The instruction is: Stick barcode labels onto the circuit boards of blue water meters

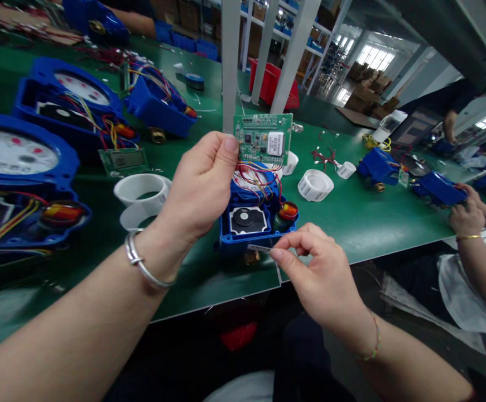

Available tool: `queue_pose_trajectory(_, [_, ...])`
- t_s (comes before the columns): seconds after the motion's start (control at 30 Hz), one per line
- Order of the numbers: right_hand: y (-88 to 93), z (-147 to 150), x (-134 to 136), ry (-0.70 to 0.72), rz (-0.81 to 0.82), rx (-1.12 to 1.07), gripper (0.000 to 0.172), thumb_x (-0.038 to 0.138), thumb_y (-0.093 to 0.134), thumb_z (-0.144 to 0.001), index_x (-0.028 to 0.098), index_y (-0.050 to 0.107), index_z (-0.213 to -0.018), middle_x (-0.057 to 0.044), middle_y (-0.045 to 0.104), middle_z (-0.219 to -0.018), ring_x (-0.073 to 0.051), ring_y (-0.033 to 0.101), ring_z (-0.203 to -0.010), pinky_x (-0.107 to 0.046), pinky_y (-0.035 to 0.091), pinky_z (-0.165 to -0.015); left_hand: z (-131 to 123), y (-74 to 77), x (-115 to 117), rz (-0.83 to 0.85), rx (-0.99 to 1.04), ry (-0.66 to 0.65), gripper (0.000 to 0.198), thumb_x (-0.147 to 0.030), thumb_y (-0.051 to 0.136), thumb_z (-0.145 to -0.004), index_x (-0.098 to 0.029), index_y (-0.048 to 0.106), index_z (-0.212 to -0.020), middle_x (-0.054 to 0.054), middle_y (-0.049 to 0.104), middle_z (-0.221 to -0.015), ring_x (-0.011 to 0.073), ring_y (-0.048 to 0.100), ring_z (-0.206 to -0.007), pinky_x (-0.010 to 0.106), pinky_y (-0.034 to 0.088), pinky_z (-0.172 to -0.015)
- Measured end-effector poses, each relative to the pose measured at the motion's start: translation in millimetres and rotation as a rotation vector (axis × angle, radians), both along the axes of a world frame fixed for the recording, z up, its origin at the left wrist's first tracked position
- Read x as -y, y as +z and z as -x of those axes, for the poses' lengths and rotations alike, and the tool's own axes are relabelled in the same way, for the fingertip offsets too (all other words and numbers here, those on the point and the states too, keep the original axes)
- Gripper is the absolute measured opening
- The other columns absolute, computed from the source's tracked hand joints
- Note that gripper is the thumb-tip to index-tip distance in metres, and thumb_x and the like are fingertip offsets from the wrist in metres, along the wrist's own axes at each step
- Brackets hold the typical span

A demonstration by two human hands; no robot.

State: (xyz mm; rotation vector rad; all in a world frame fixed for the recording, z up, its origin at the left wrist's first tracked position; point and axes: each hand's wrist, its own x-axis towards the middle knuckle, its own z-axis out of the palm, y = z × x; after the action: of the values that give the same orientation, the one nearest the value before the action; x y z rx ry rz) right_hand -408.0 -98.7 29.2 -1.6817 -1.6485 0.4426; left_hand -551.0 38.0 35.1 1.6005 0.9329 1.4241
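Note:
My left hand [203, 187] grips a green circuit board [257, 139] by its left edge and holds it up over an open blue meter housing [243, 240]. A white label is stuck on the board's face, and coloured wires [259, 173] run from the board down to the housing. Inside the housing lie a black round part [249, 218] in a white-edged compartment and an orange-topped battery-like cylinder [288, 211]. Between thumb and forefinger, my right hand [318, 268] pinches a small narrow sticker label [259, 248] in front of the housing's near wall.
Rolls of white labels [314, 185] stand right of the housing, with larger white rings [140, 190] to its left. More blue meters [17, 151] crowd the left side. Grey posts [231, 67] rise behind. At right, a co-worker's hands [468, 215] touch another blue housing [437, 188].

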Motion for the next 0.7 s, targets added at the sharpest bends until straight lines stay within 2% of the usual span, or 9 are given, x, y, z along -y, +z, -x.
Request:
queue_pose_trajectory(0.33, [-2.0,2.8,-0.1,-0.03,-0.031,-0.011,0.012,0.018,0.068,-0.087,0.022,0.069,-0.076,0.003,0.056,-0.07,-0.016,0.053,-0.074,-0.033,0.033,-0.071,0.3,-5.4,-6.7,-0.076,-0.002,0.003,0.032,-0.029,0.045,-0.101,-0.017,0.051,-0.072,-0.003,0.046,-0.068,0.0075,0.041,-0.061,0.018,0.034,-0.054])
queue_pose_trajectory(0.47, [-2.7,4.8,-0.4,-0.045,-0.051,-0.025,0.012,0.018,0.068,-0.087,0.022,0.07,-0.076,0.002,0.057,-0.07,-0.016,0.054,-0.074,-0.034,0.034,-0.072,0.0,-6.8,-7.8,-0.09,-0.003,0.005,0.035,-0.03,0.044,-0.102,-0.017,0.047,-0.069,-0.004,0.042,-0.067,0.0065,0.037,-0.058,0.017,0.033,-0.054])
queue_pose_trajectory(0.7, [-9.2,5.5,-1.4,-0.073,-0.072,-0.032,0.009,0.023,0.07,-0.087,0.024,0.072,-0.078,0.003,0.057,-0.07,-0.017,0.054,-0.073,-0.034,0.034,-0.071,-0.4,-5.3,-4.7,-0.103,-0.029,0.034,0.035,-0.033,0.043,-0.102,-0.016,0.05,-0.072,-0.005,0.043,-0.067,0.0063,0.036,-0.057,0.018,0.033,-0.055])
